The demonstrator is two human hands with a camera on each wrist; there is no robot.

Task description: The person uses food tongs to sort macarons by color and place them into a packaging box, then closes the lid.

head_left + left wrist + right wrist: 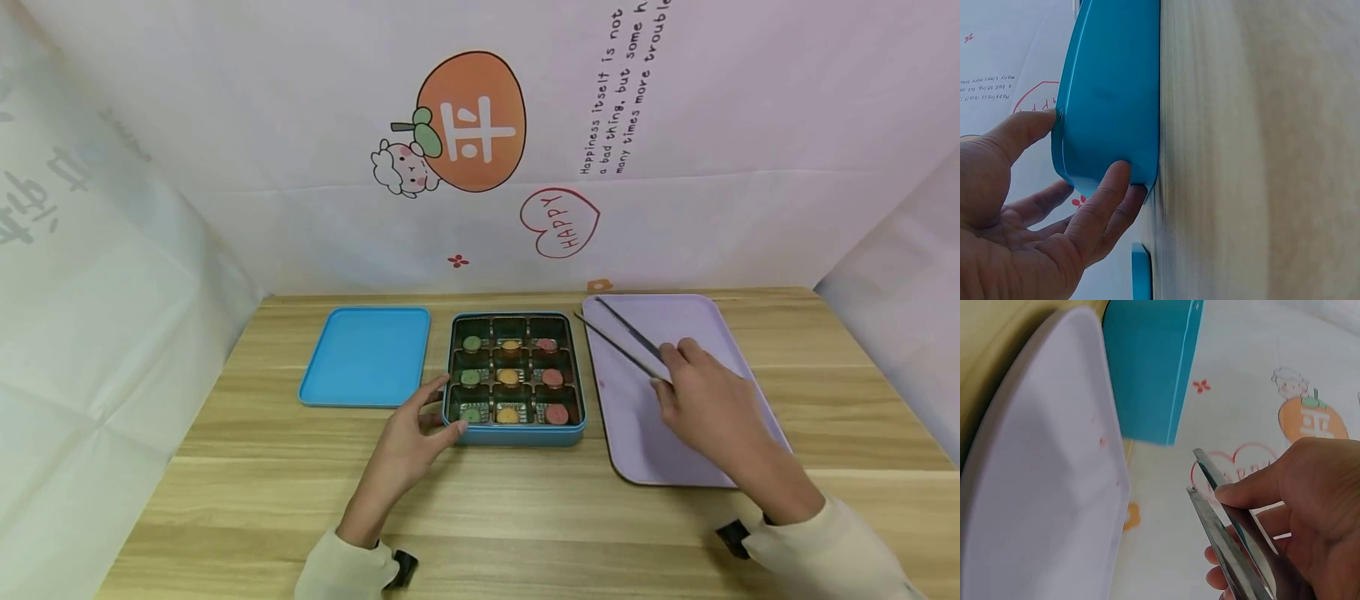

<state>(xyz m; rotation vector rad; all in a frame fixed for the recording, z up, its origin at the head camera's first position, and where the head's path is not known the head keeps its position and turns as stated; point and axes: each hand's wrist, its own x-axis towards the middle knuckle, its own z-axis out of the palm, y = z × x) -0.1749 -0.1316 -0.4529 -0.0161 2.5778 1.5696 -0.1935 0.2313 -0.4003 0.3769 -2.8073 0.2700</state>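
Observation:
A blue tin box stands open on the table, its dark insert split into several compartments. Small round cookie-like pieces lie in them: green in the left column, yellow in the middle, pink-red on the right. My left hand holds the box by its front left corner; in the left wrist view the thumb touches the rim and other fingers lie on the wall. My right hand grips metal tongs above the lilac tray. The tongs' tips are apart, with nothing between them.
A blue lid lies left of the box. The lilac tray is right beside the box, with a small reddish speck on it. Behind the wooden table hangs a white printed cloth.

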